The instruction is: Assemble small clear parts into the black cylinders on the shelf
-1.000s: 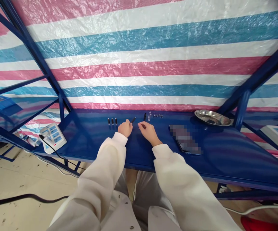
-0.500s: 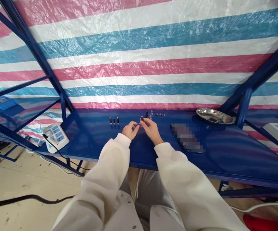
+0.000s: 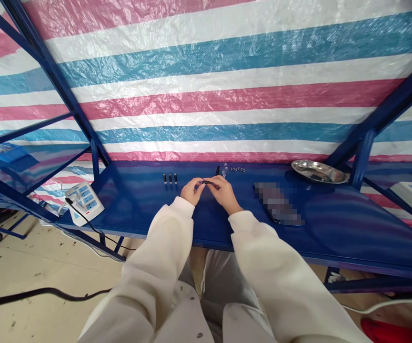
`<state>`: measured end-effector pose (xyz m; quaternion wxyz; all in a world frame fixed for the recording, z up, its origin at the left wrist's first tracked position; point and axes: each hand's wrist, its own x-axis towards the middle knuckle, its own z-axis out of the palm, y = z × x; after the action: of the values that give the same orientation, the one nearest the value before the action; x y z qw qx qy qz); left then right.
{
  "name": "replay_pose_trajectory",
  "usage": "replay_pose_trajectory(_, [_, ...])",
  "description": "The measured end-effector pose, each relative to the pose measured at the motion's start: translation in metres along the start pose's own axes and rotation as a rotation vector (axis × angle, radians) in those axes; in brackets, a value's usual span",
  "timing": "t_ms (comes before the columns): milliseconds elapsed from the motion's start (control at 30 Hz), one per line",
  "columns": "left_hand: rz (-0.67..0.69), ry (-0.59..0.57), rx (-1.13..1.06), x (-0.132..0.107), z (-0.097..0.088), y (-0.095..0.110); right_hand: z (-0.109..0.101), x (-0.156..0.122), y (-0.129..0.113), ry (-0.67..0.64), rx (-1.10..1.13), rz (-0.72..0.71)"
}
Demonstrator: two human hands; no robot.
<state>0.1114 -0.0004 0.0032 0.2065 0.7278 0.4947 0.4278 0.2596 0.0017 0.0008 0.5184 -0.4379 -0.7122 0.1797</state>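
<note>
As your hands meet up front: they're both on one slim dark piece (image 3: 207, 182), left of the metal dish (image 3: 320, 172) and a bit closer to you than it.
Left hand (image 3: 192, 190): narrow, thumb and fingers pinched on that piece's left end.
Right hand (image 3: 223, 191): narrow too, on the other end. I'd guess you've got one end each so it can't slip or twist away. Your fingers cover most of it, so no clue on details.
Three dark tubes (image 3: 170, 178): pale-ended, way left of the dish, neatly spaced, probably to stop them mixing with the loose bits. Can't tell if they're upright.
Black pieces (image 3: 218, 170), clear bits (image 3: 225, 169), shiny bits (image 3: 237, 170): left of the dish, about level with it, grouped by kind, likely for easy picking with your right.
Blurred slab (image 3: 277, 205): left of the dish and nearer you, seemingly just parked out of the way.
Power strip (image 3: 84, 202): far left of the dish, other end of the surface (image 3: 130, 205).
</note>
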Motion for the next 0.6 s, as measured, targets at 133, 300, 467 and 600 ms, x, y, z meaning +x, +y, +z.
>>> replay_pose_trajectory(133, [0.025,0.007,0.001,0.0007,-0.0012,0.0021,0.0001,-0.0003,-0.0008,-0.013,0.013,-0.028])
replay_pose_trajectory(300, [0.005,0.055,-0.005,0.0005,-0.0032,0.0037,0.0003,0.0002,-0.0021,0.074,0.007,0.064])
replay_pose_trajectory(467, [0.01,0.078,-0.026,0.0002,-0.0028,0.0007,-0.002,-0.0009,-0.0066,0.14,0.053,0.214])
replay_pose_trajectory(600, [0.022,0.067,-0.013,-0.0003,-0.0027,0.0003,-0.0029,-0.0024,-0.0095,0.034,0.04,0.263])
